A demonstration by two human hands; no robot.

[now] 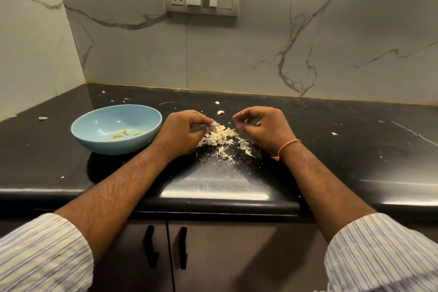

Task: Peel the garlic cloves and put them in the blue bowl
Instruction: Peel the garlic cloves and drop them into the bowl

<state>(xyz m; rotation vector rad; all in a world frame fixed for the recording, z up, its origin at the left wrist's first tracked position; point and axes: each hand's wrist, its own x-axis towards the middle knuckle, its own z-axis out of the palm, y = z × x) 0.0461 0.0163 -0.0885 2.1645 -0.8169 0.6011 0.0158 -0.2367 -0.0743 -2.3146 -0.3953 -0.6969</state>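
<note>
Left hand (pixel 182 131) fingers pinch a garlic clove (pixel 212 125) with loose papery skin, held low over the peel pile (pixel 222 138) so scraps drop there; right hand (pixel 262 127) fingers loosely curled, tips near each other, nothing visibly held, likely poised to strip skin. Blue bowl (pixel 94 123) sits just left of the left hand on the black table (pixel 331 149) for a short drop, holding a few peeled cloves (pixel 123 134). Unpeeled cloves (pixel 220 112) lie just beyond the hands; a stray one (pixel 43 118) lies far left.
</note>
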